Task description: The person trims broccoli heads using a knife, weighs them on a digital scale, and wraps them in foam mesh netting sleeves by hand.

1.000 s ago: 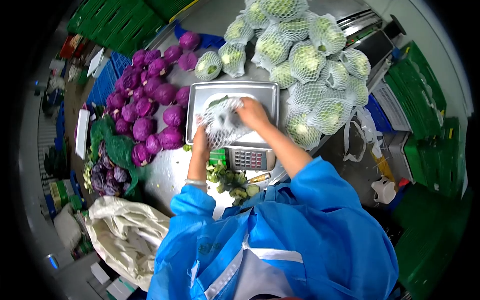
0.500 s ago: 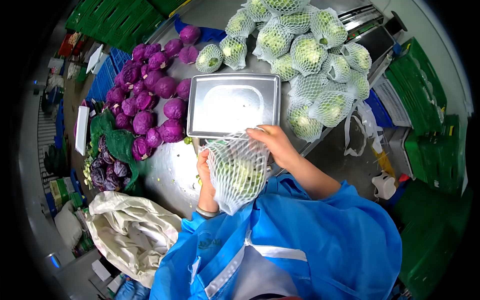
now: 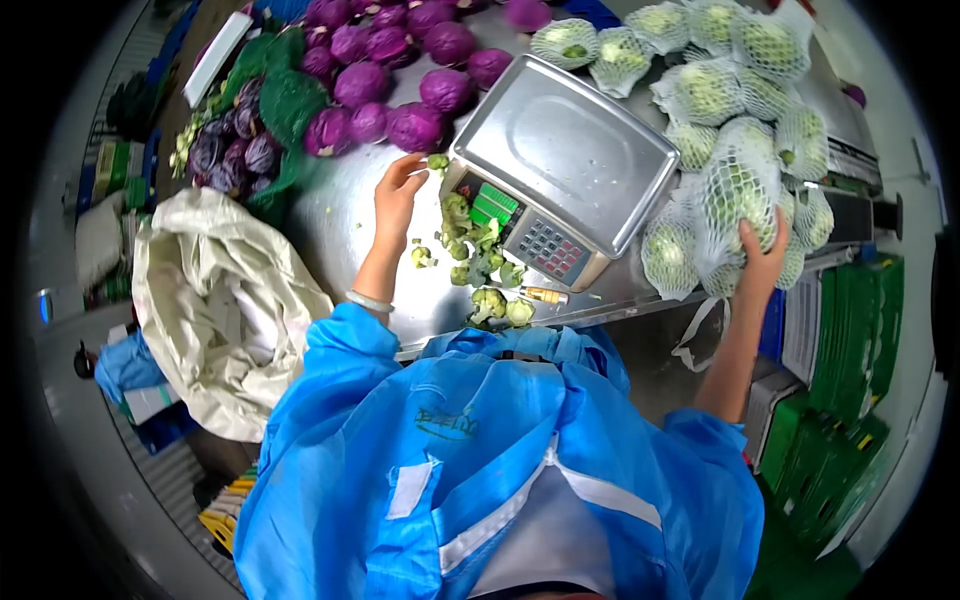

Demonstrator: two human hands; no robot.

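Observation:
My right hand [image 3: 765, 250] grips the lower end of a green cabbage in a white foam net [image 3: 738, 185], which rests on the pile of netted cabbages [image 3: 700, 92] at the right. My left hand [image 3: 397, 195] is held over the metal table [image 3: 325, 225], empty, with its fingers bent and apart. Just beyond it are the purple cabbages [image 3: 415, 127], and to its right stands a weighing scale [image 3: 565, 150] with a bare metal pan. Green stem trimmings [image 3: 470, 240] lie beside the scale's keypad.
A yellow-handled tool [image 3: 545, 295] lies by the table's near edge. Darker purple cabbages sit in a green net [image 3: 293, 105] at the left. An open whitish sack [image 3: 165, 290] stands in front of them. Green crates [image 3: 848, 340] are stacked at the right.
The netted cabbage has gone from in front of my body to the right-hand pile with my right hand. My left hand has let go and moved left. The view has turned.

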